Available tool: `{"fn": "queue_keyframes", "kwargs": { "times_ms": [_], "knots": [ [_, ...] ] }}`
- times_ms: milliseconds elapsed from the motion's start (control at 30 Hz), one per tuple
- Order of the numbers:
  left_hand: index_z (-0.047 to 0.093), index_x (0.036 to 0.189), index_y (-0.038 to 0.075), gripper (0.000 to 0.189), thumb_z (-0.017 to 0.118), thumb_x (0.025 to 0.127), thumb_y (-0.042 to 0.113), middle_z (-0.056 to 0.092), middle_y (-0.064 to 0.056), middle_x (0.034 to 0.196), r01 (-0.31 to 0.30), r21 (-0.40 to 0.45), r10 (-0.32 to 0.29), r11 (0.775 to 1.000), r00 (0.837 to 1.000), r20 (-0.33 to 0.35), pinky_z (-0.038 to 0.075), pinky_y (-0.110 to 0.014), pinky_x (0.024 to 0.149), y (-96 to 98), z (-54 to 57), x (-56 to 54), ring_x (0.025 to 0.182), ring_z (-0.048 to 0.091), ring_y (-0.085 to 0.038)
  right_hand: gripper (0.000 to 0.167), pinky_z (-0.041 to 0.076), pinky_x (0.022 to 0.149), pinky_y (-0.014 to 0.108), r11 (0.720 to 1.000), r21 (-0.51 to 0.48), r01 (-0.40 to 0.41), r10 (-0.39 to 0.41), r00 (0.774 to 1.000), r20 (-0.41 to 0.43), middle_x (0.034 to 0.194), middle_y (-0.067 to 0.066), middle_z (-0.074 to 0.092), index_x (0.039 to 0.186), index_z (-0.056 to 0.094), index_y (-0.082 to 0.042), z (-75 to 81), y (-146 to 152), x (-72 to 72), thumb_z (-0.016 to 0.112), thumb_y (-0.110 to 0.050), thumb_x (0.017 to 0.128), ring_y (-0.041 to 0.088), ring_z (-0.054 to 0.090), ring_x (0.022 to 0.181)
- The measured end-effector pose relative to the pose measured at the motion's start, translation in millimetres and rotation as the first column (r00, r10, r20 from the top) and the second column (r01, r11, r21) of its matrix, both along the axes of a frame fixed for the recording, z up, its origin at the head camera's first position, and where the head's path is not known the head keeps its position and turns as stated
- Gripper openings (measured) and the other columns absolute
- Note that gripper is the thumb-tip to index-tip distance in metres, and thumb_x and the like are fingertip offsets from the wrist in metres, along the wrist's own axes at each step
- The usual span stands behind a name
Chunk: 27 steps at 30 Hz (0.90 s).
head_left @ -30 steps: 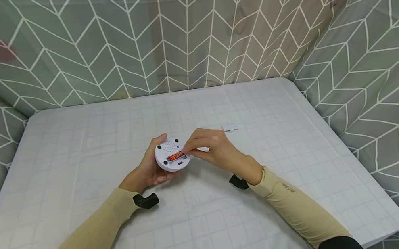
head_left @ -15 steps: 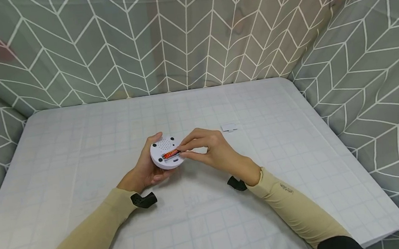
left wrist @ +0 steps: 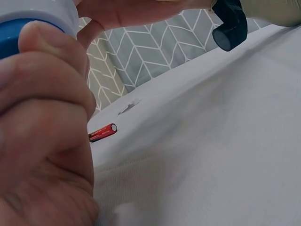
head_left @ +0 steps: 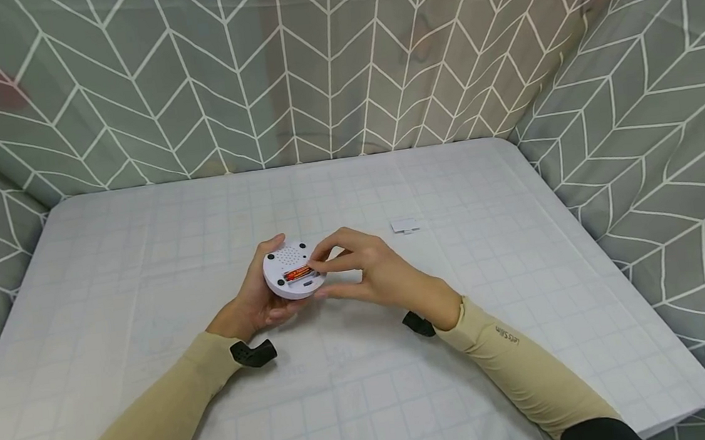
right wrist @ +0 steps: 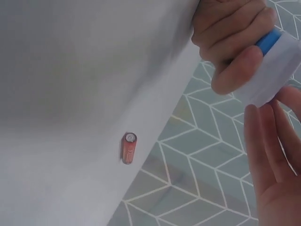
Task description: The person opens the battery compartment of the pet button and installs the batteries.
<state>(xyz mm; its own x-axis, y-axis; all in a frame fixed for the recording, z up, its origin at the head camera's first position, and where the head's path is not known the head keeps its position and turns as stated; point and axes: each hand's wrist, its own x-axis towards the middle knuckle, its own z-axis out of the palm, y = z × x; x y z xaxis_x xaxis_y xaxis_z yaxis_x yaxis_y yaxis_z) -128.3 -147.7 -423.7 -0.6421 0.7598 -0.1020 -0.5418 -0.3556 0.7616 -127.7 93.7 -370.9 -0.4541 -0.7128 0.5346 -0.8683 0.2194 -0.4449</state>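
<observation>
I saw the left hand (head_left: pixel 252 293) holding a round white gadget (head_left: pixel 295 290) in bent fingers (left wrist: pixel 51 122), a red battery (head_left: pixel 298 274) inside it. The right hand (head_left: pixel 375 261) touched the gadget, finger and thumb apart. Another battery (left wrist: pixel 104 132) lay on the counter (head_left: pixel 321 410).

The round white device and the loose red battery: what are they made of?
Round white device: probably hard plastic, smooth, judging by its even colour and neat small holes. Loose red battery: likely metal in a printed wrapper, perhaps glossy; its end looks silvery.
</observation>
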Motion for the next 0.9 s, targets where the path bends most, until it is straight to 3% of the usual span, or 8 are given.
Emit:
{"fn": "queue_keyframes", "kwargs": {
  "times_ms": [267,500,667,900],
  "knots": [
    [0.066,0.115,0.010,0.072,0.028,0.106,0.070,0.072,-0.004,0.070,0.028,0.092,-0.028,0.995,1.000,0.005,0.038,-0.017,0.033,-1.0,0.2,-2.8,0.038,0.046,-0.006,0.027,0.057,0.088,0.022,0.991,0.128,0.033,-0.012,0.987,-0.161,0.129,0.009,0.066,0.122,0.077,-0.008,3.4,1.4,3.9,0.078,-0.015,0.097,0.021,0.063,0.112],
    [0.066,0.121,0.012,0.071,0.027,0.106,0.069,0.076,-0.005,0.080,0.047,0.097,-0.049,0.994,0.999,0.012,0.041,-0.016,0.034,-1.2,-0.7,-0.2,0.041,0.049,-0.007,0.019,0.060,0.092,0.025,0.994,0.106,0.016,0.000,0.988,-0.155,0.125,0.008,0.069,0.116,0.079,-0.007,3.7,2.0,4.4,0.078,-0.012,0.097,0.019,0.066,0.110],
    [0.067,0.121,0.012,0.071,0.027,0.106,0.069,0.075,-0.004,0.076,0.051,0.103,-0.052,0.993,0.999,0.013,0.040,-0.016,0.034,-0.7,-0.7,0.0,0.041,0.047,-0.007,0.018,0.059,0.090,0.022,0.994,0.107,0.025,-0.008,0.987,-0.158,0.123,0.007,0.070,0.113,0.079,-0.008,3.7,1.7,4.3,0.079,-0.014,0.096,0.019,0.067,0.108],
    [0.067,0.119,0.011,0.072,0.027,0.106,0.069,0.072,-0.004,0.072,0.044,0.073,-0.045,0.996,0.999,0.006,0.037,-0.016,0.033,1.2,0.0,0.3,0.040,0.045,-0.007,0.023,0.057,0.089,0.020,0.996,0.091,0.006,0.003,0.995,-0.099,0.123,0.006,0.072,0.113,0.079,-0.006,6.6,3.5,2.4,0.082,-0.018,0.094,0.018,0.066,0.112]
  ]
}}
